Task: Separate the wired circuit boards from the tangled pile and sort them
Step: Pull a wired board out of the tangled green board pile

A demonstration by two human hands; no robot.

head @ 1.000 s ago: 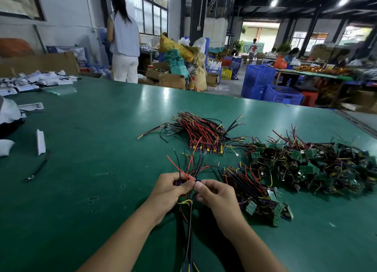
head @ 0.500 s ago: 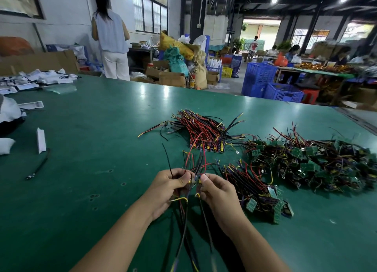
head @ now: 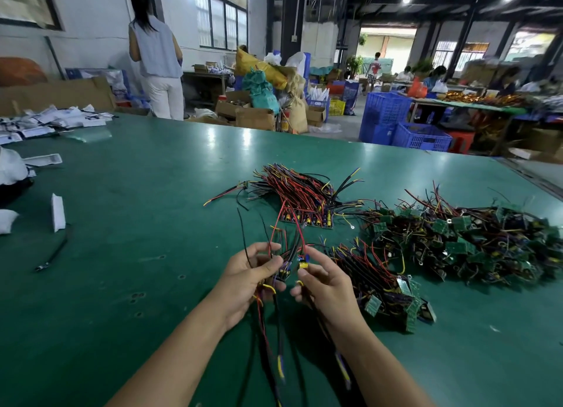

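Note:
A tangled pile of green wired circuit boards lies at the right of the green table. Two sorted rows lie nearer the middle: one bundle with red and black wires farther back, another row of boards just right of my hands. My left hand grips a small wired board with its wires running up and down past the palm. My right hand pinches a second wired board by a yellow and blue part, a little apart from the left one. Long black wires hang down from both hands.
White packets and a black cable piece lie at the left of the table, with more white packets at the far left edge. A person stands beyond the table's far edge. Blue crates stand on the floor behind.
My hands have drawn slightly apart, splitting the held wires into two separate boards. The wires now stand higher between my fingers. The standing person has stepped to the left.

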